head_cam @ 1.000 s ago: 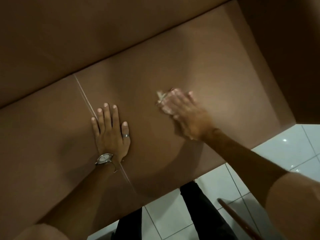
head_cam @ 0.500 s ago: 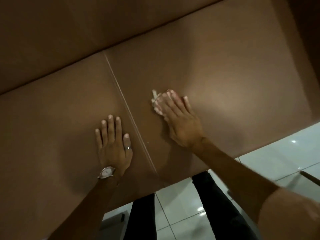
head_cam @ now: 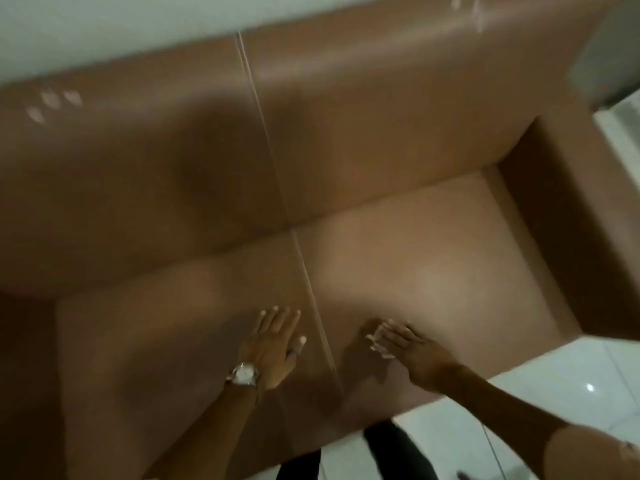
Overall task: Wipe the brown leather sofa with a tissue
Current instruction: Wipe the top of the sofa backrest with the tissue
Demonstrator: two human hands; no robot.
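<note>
The brown leather sofa [head_cam: 433,265] fills most of the view, with a pale seam running down its backrest and seat. My left hand [head_cam: 273,344] lies flat on the seat just left of the seam, fingers apart, a watch on the wrist and a ring on one finger. My right hand [head_cam: 408,351] presses flat on the right seat cushion near the front edge. A sliver of white tissue [head_cam: 375,339] shows under its fingertips; most of the tissue is hidden by the hand. The frame is blurred.
The sofa's right armrest [head_cam: 571,216] rises at the right. White glossy floor tiles [head_cam: 540,382] lie in front of the seat at lower right. My dark trouser legs [head_cam: 391,452] stand against the seat's front edge. A pale wall [head_cam: 104,26] is behind the backrest.
The view has pulled back and up, so the whole backrest and armrest now show. My right hand has slid toward the seat's front edge with the tissue. My left hand stays flat beside the seam.
</note>
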